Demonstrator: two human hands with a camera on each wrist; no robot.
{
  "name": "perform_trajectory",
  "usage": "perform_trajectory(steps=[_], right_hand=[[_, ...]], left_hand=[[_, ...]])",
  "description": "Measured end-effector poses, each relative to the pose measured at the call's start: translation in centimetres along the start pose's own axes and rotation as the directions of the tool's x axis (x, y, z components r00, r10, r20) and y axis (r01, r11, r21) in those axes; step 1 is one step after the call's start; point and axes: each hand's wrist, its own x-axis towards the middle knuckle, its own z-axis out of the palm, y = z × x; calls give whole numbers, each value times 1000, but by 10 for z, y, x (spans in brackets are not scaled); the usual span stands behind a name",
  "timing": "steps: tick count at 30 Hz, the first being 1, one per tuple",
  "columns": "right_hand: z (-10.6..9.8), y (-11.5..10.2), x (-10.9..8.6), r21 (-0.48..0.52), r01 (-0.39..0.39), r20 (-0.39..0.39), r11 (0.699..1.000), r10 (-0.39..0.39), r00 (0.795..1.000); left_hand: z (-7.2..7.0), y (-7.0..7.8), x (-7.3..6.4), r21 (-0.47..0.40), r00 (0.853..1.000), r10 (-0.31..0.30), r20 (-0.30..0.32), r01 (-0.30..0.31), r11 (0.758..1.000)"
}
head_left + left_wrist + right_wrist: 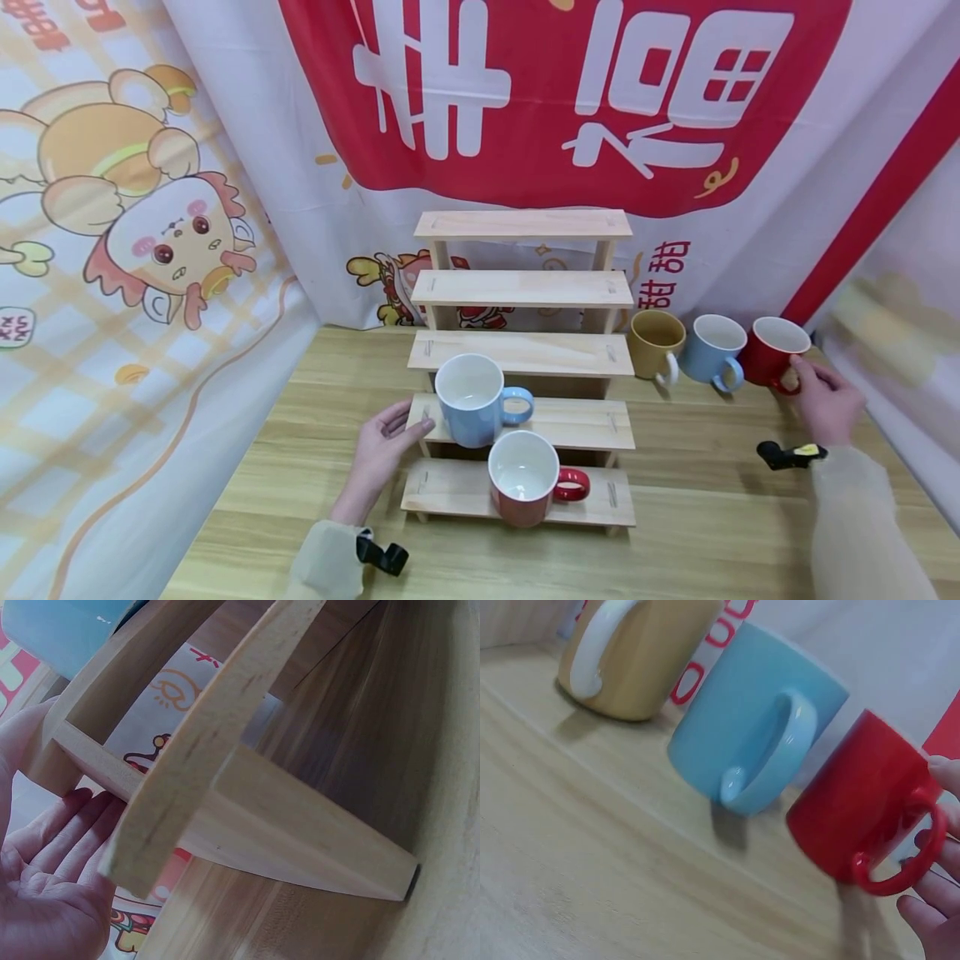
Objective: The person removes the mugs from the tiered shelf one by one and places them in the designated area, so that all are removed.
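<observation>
At the right rear of the table, my right hand is at the handle of a red mug; its thumb and fingers pinch the handle in the right wrist view. The mug stands upright on the table. My left hand rests against the left end of a stepped wooden rack, with thumb and fairly straight fingers touching a board in the left wrist view. A light blue mug stands on the rack's second step from the bottom. On the lowest step is a pinkish-red mug with a red handle.
Between the rack and the red mug stand a tan mug with a white handle and another light blue mug. Printed cloth closes the left, back and right sides of the wooden table.
</observation>
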Motion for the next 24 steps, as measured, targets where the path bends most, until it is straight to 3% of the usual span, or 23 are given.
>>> perform_trajectory(steps=[6,13,18,24], right_hand=[[-2,-24,-6,148,15,-3,989,-15,1000],[6,-72,-29,197,44,101,980,-65,993],[15,-107,-60,129,138,235,982,-165,958],[31,-136,-102,-101,286,385,953,-228,894]], left_hand=[[0,-1,1,-8,1000,-1,-3,1,1000],[0,0,1,0,1000,-2,-10,2,1000],[0,0,1,-7,1000,-2,-6,2,1000],[1,-1,2,-5,1000,-5,-4,5,1000]])
